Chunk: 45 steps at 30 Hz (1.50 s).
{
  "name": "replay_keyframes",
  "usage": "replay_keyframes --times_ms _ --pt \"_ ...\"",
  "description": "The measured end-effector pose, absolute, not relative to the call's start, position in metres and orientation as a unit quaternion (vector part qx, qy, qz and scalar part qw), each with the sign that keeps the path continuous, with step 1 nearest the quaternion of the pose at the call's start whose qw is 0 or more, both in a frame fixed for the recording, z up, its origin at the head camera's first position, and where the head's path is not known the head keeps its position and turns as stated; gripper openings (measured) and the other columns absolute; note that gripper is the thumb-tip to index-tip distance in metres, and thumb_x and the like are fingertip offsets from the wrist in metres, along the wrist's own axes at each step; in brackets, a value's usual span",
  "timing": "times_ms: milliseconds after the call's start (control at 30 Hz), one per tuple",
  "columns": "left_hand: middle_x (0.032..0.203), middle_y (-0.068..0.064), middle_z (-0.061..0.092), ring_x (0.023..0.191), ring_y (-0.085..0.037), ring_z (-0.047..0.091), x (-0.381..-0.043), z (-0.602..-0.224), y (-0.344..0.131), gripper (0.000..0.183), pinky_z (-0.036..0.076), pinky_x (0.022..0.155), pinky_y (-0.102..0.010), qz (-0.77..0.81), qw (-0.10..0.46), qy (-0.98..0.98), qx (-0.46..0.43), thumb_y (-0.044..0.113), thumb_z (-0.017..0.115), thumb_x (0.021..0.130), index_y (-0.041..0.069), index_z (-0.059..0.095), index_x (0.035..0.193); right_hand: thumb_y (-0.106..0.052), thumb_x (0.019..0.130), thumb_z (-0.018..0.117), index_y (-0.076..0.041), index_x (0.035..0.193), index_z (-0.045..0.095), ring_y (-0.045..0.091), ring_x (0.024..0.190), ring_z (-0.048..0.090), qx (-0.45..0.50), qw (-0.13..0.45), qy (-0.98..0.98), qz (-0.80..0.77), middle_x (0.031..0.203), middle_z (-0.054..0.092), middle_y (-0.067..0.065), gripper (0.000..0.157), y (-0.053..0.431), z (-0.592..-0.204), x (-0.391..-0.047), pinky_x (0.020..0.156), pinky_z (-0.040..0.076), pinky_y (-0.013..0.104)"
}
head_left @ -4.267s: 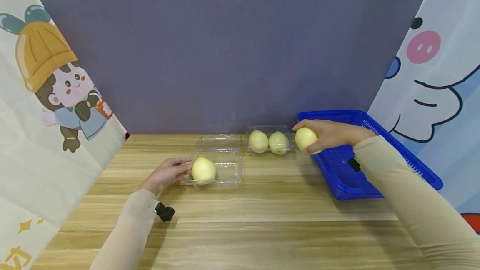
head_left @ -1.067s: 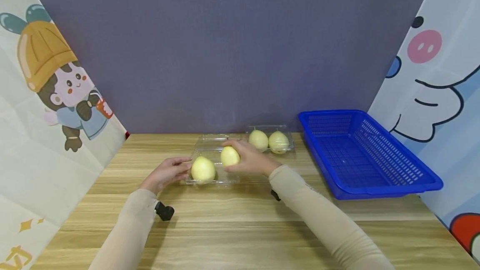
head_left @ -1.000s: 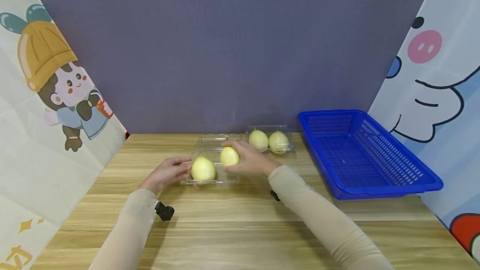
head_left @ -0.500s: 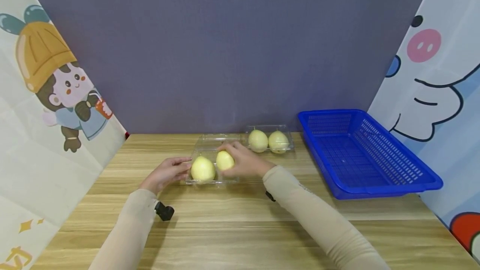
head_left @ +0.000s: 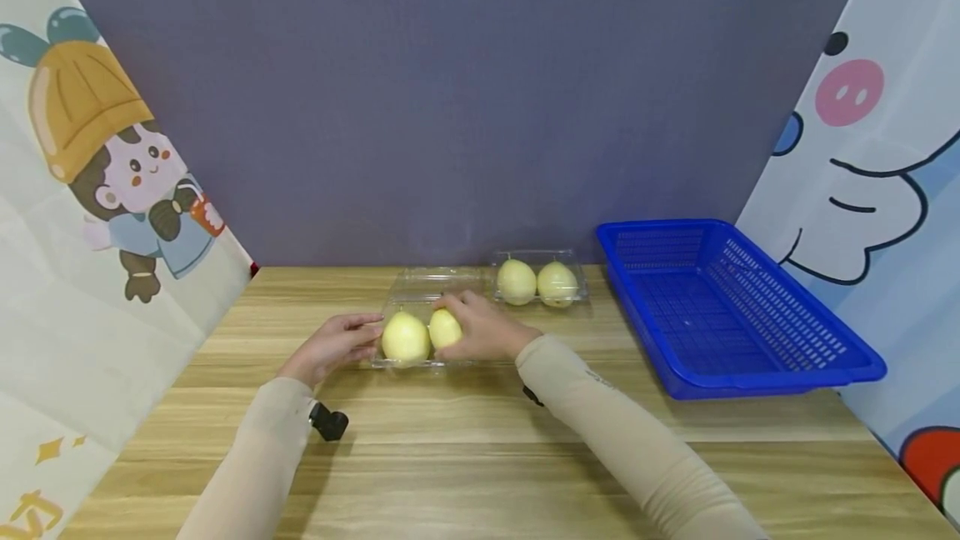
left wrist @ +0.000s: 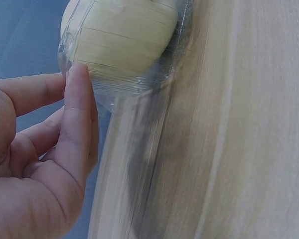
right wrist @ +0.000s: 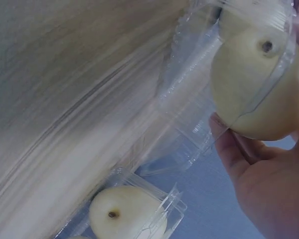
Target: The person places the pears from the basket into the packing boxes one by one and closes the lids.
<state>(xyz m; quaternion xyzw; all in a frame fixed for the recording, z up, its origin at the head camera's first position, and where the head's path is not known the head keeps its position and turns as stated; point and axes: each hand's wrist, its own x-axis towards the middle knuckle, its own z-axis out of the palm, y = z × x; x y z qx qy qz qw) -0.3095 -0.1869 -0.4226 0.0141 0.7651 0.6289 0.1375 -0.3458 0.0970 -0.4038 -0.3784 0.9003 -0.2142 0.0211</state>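
My right hand grips a pale yellow pear, thumb in front and fingers behind. It holds this pear in the right half of an open clear plastic clamshell box, whose lid lies back toward the wall. A second pear sits upright in the left half, beside the held one. At the box's left side is my left hand; the left wrist view shows its thumb and finger pinching the plastic rim. In the right wrist view, my fingertips curl around the held pear at the box edge.
Behind and to the right, another clear box holds two pears. A blue perforated plastic basket stands at the right of the wooden table. A grey partition closes off the back.
My right hand has brought the pear from the basket leftward to the open box. Over the last second it lowers the pear and shifts it toward the other one. My left hand stays put.
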Motion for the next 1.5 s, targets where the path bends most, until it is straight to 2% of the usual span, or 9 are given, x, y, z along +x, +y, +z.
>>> replay_keyframes --times_ms 267,833,1033,1167,1500 --pt "0.13 -0.017 0.054 0.091 -0.011 0.062 -0.3111 -0.4238 -0.1885 0.052 0.057 0.084 -0.023 0.626 0.135 0.768 0.007 0.011 0.054 0.105 -0.008 0.036 0.15 -0.045 0.082 0.079 -0.018 0.147 0.046 0.031 0.119 0.053 -0.38 0.036 0.901 -0.205 0.139 0.048 0.019 0.077 0.0955 -0.4023 -0.3478 0.095 0.051 0.048" --pt "0.127 -0.016 0.056 0.091 -0.013 0.063 -0.3125 -0.4258 -0.1865 0.054 0.057 0.082 -0.023 0.632 0.134 0.763 0.012 0.013 0.057 0.104 -0.009 0.037 0.149 -0.047 0.085 0.076 -0.024 0.148 0.045 0.026 0.115 0.053 -0.362 0.068 0.912 -0.183 0.137 0.049 0.016 0.074 0.0922 -0.4022 -0.3481 0.088 0.052 0.043" --pt "0.131 -0.019 0.054 0.092 -0.012 0.063 -0.3126 -0.4262 -0.1865 0.054 0.057 0.083 -0.023 0.637 0.133 0.759 0.016 0.011 0.056 0.104 -0.01 0.035 0.149 -0.047 0.088 0.074 -0.024 0.146 0.048 0.029 0.122 0.05 -0.367 0.074 0.912 -0.166 0.14 0.048 0.015 0.067 0.0899 -0.4029 -0.3476 0.093 0.051 0.048" --pt "0.136 -0.021 0.051 0.092 -0.012 0.063 -0.3129 -0.428 -0.1868 0.053 0.057 0.084 -0.023 0.644 0.131 0.754 0.021 0.009 0.055 0.104 -0.012 0.035 0.148 -0.047 0.09 0.073 -0.024 0.147 0.048 0.028 0.124 0.049 -0.362 0.084 0.914 -0.166 0.142 0.046 0.014 0.066 0.0892 -0.4043 -0.3482 0.092 0.051 0.046" --pt "0.13 -0.019 0.055 0.092 -0.013 0.063 -0.3132 -0.4284 -0.1872 0.053 0.057 0.084 -0.023 0.648 0.127 0.75 0.021 0.008 0.056 0.104 -0.013 0.035 0.148 -0.049 0.09 0.071 -0.022 0.149 0.047 0.029 0.126 0.048 -0.359 0.072 0.918 -0.155 0.142 0.047 0.014 0.069 0.0882 -0.4073 -0.3471 0.096 0.05 0.049"
